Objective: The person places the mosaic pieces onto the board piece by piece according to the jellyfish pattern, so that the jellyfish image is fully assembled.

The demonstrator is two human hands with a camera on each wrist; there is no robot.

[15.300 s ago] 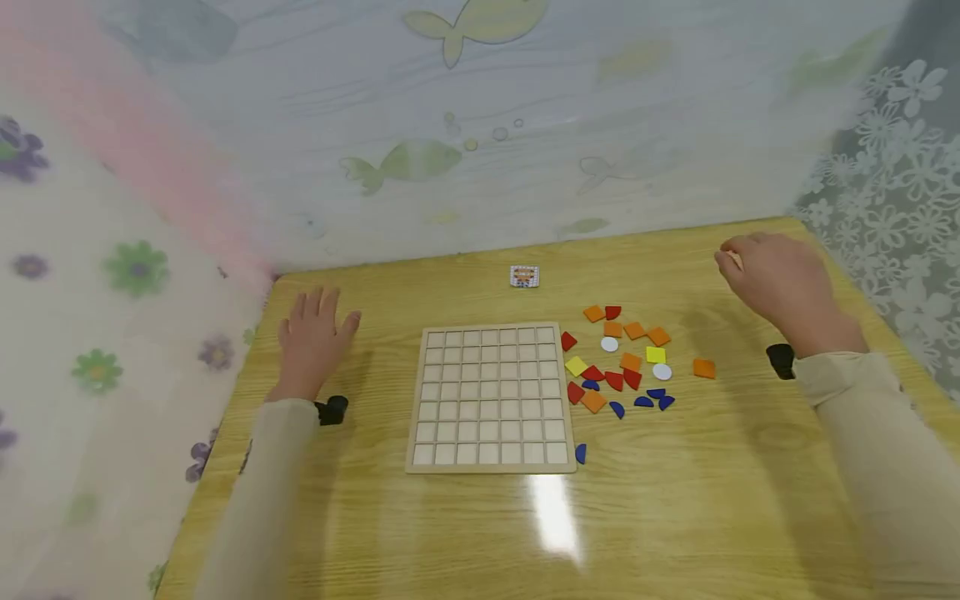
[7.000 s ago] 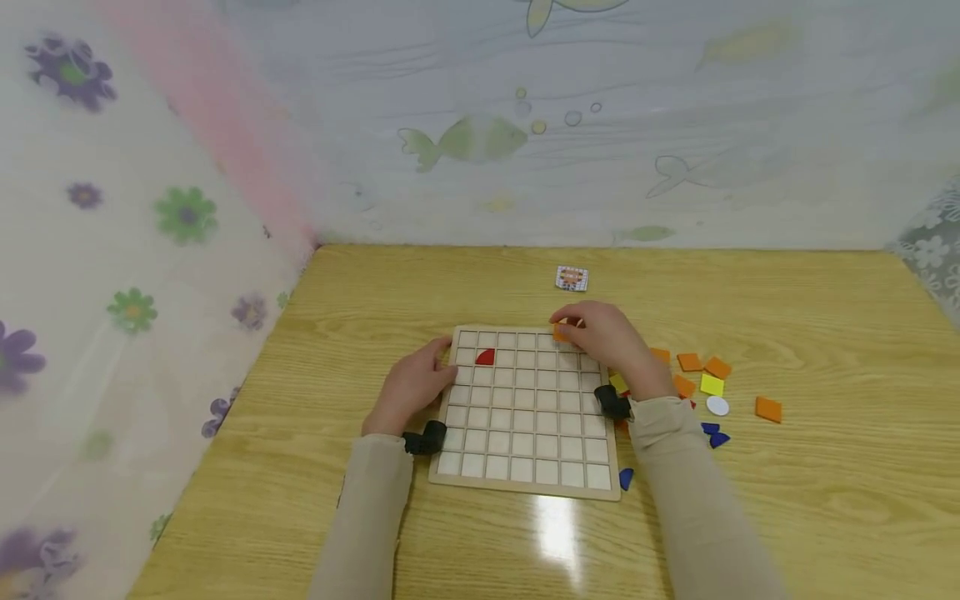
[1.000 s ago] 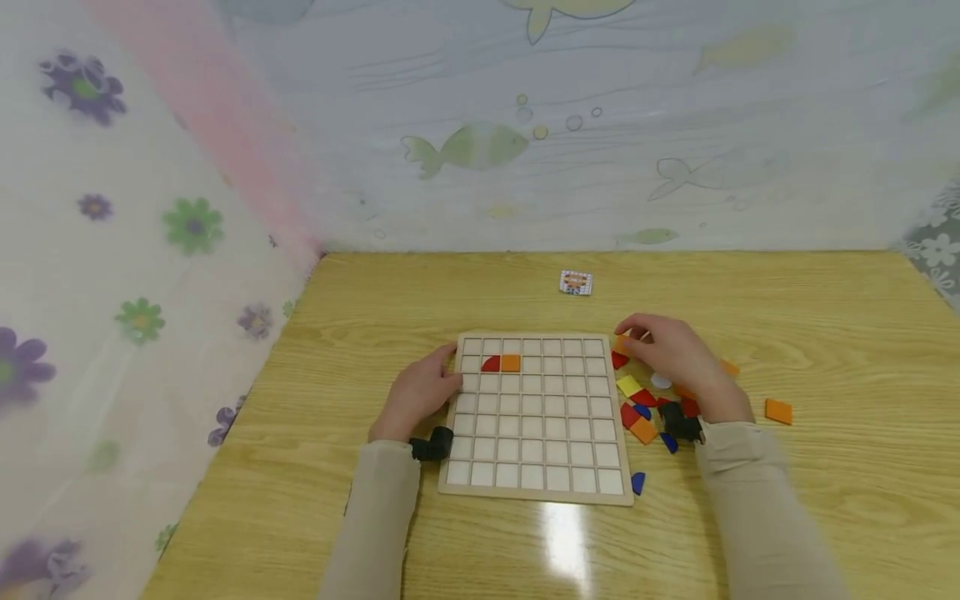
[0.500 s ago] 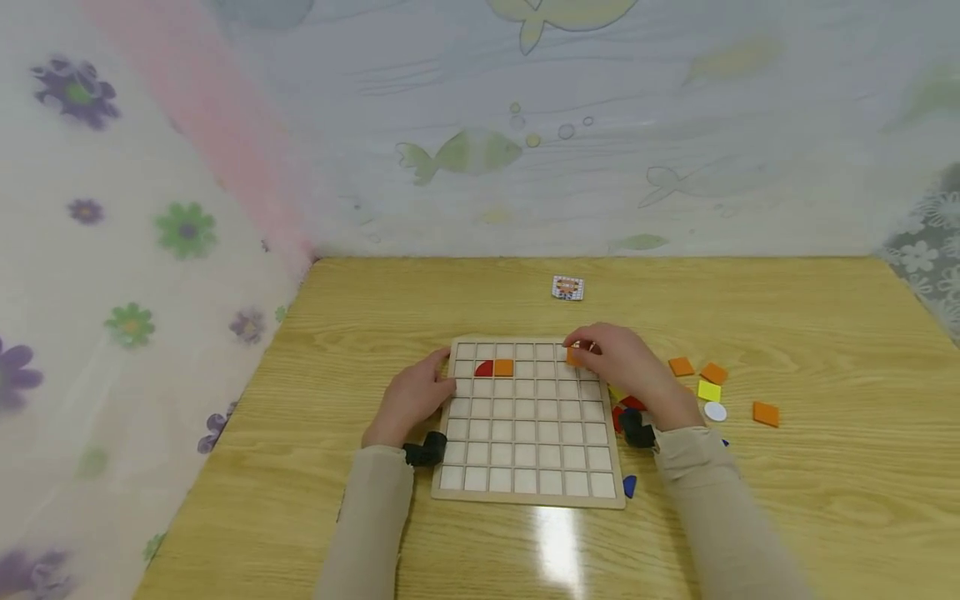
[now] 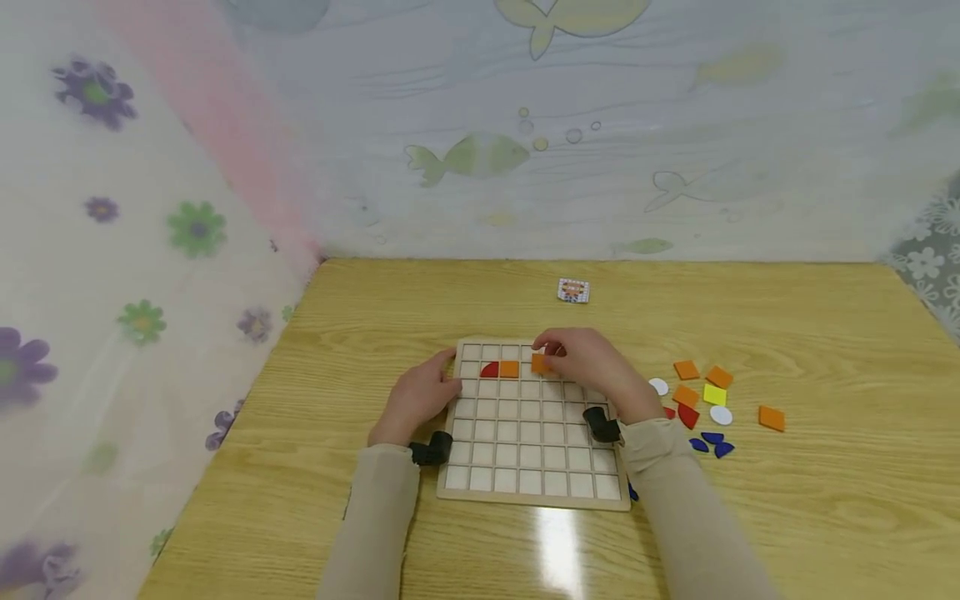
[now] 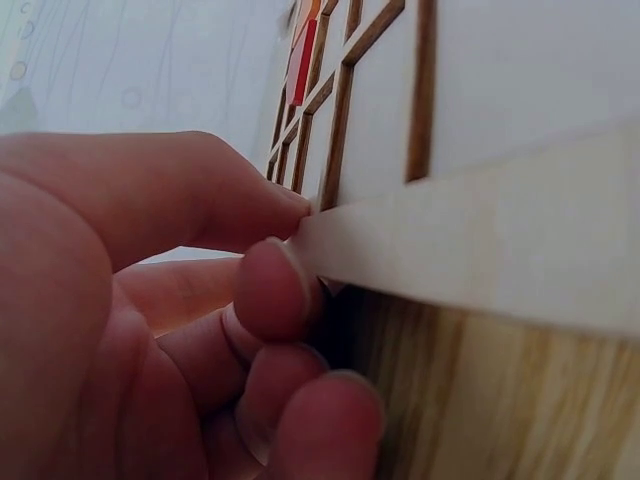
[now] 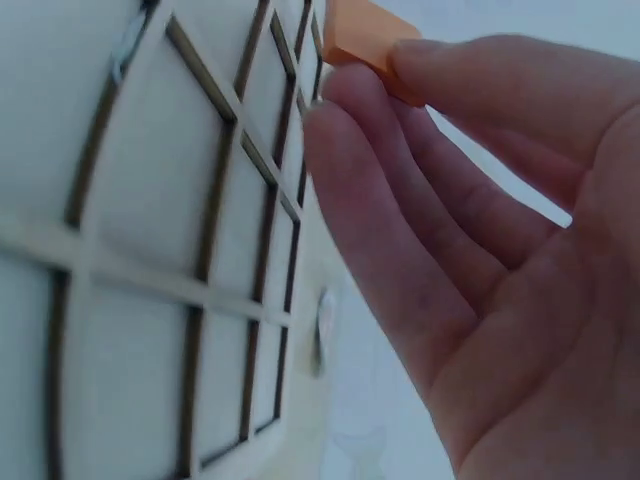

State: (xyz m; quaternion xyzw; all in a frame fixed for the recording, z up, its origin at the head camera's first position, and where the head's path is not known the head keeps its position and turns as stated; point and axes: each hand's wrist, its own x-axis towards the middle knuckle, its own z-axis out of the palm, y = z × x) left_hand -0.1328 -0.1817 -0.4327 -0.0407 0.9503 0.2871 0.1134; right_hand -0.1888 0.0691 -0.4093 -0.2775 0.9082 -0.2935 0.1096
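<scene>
A light wooden grid board (image 5: 531,432) lies on the table, with a red quarter-circle tile (image 5: 490,370) and an orange square tile (image 5: 508,369) side by side in its second row. My left hand (image 5: 416,398) grips the board's left edge; in the left wrist view its thumb lies along the rim (image 6: 480,240), with curled fingers beside and below. Over the same row, to the right of the placed tiles, my right hand (image 5: 596,367) pinches another orange square tile (image 5: 539,363) between thumb and fingers. The right wrist view shows this held tile (image 7: 365,40) tilted above the grid.
Right of the board lie loose orange squares (image 5: 686,395), a yellow square (image 5: 715,394), white discs (image 5: 721,415), red quarter-circles (image 5: 687,416) and blue half-circles (image 5: 712,437). A small pattern card (image 5: 573,291) rests behind the board. Patterned walls stand behind and to the left.
My right hand has carried a second orange square leftward from the loose tiles to over the board's second row. Earlier it set the red and first orange tiles there. The left hand stays put.
</scene>
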